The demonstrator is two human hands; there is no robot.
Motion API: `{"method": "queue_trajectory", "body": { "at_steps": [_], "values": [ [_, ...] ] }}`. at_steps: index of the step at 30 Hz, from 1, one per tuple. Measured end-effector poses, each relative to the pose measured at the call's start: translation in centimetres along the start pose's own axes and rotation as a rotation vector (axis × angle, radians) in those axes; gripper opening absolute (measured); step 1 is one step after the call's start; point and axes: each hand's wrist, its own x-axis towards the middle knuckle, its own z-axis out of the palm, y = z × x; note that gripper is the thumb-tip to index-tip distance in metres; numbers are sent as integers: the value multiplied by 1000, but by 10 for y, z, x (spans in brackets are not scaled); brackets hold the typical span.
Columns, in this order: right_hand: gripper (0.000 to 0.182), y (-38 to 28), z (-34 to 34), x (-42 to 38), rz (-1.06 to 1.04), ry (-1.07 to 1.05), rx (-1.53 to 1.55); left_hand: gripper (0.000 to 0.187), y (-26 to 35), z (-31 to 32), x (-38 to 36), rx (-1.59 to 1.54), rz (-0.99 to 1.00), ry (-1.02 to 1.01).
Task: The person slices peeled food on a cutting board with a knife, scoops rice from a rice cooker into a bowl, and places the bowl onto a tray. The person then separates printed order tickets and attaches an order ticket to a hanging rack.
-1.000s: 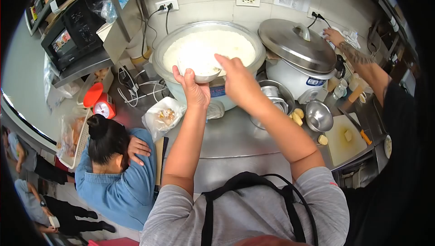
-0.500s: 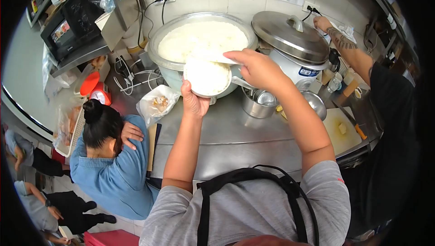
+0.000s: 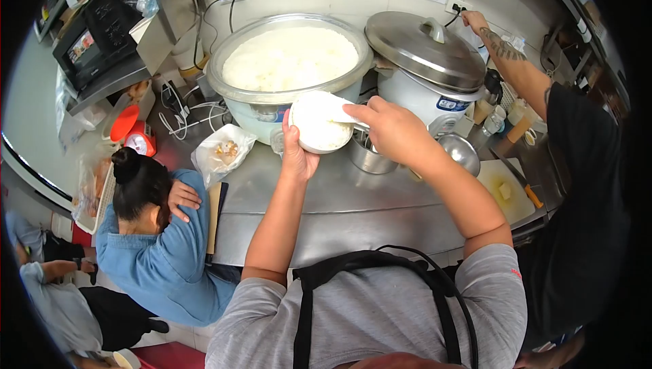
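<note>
My left hand (image 3: 299, 153) is closed around a white bowl (image 3: 327, 148) with white rice (image 3: 319, 128) in it. The thumb lies along the bowl's near left side. In my right hand (image 3: 390, 126) is a white rice paddle (image 3: 326, 107), its blade over the bowl and touching the rice. Just behind the bowl stands a large rice cooker (image 3: 231, 105), uncovered and full of white rice. Below my right wrist, a metal pot (image 3: 372, 160) holding utensils is partly hidden by the hand.
A second cooker with a metal lid (image 3: 424, 50) stands to the right. A co-worker's tattooed arm (image 3: 506, 46) reaches to the wall there. At left, a person in a blue shirt (image 3: 159, 253) leans on the counter beside a plastic bag (image 3: 224, 154). A knife (image 3: 519, 179) lies by a cutting board (image 3: 506, 199).
The bowl and paddle have moved down and away from the cooker's rim, nearer to me. My right hand has lowered with the paddle. The view has shifted slightly.
</note>
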Motion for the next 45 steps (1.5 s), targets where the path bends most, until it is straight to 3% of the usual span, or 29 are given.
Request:
{"method": "queue_trajectory", "body": {
  "at_steps": [4,8,11,12,15,16,19,22,25,29,32,33,35,37,39,41,45],
  "values": [
    [42,16,-3,3,22,99,82,86,-11,-8,5,-74,-51,-67],
    [45,13,2,-8,-33,7,91,86,-18,-1,3,-105,-64,-86],
    [46,28,13,-13,191,313,383,85,-16,8,-2,-141,-59,-96],
    [45,31,5,-12,373,165,523,85,-17,8,-5,-150,-59,-86],
    [48,35,28,-17,402,33,722,79,-19,8,-5,-93,-32,-135],
    [46,30,30,-21,358,58,710,79,-21,7,-4,-71,-16,-116],
    [45,8,30,-31,221,86,250,78,-29,3,-3,-35,15,-65],
    [45,13,42,-39,113,173,233,76,-34,1,-4,-45,18,-46],
    [41,52,28,-31,470,180,89,77,-28,-4,-9,-51,3,-32],
    [30,129,48,-23,799,-343,-200,76,-19,-17,-17,-135,-1,-19],
    [28,161,80,-18,766,-624,-255,74,-13,-25,-29,-171,7,18],
    [28,158,76,-10,784,-630,-231,74,-9,-28,-35,-177,10,35],
    [26,177,71,7,604,-363,-245,75,1,-37,-47,-170,29,86],
    [21,151,3,46,601,-110,-187,79,12,-38,-62,-99,82,196],
    [18,186,-23,80,697,138,-86,79,23,-52,-79,-100,107,210],
    [29,248,-19,106,812,493,-133,76,32,-69,-100,-125,134,197],
    [47,331,5,115,915,417,-137,79,51,-87,-133,-134,224,290]
  ]
}}
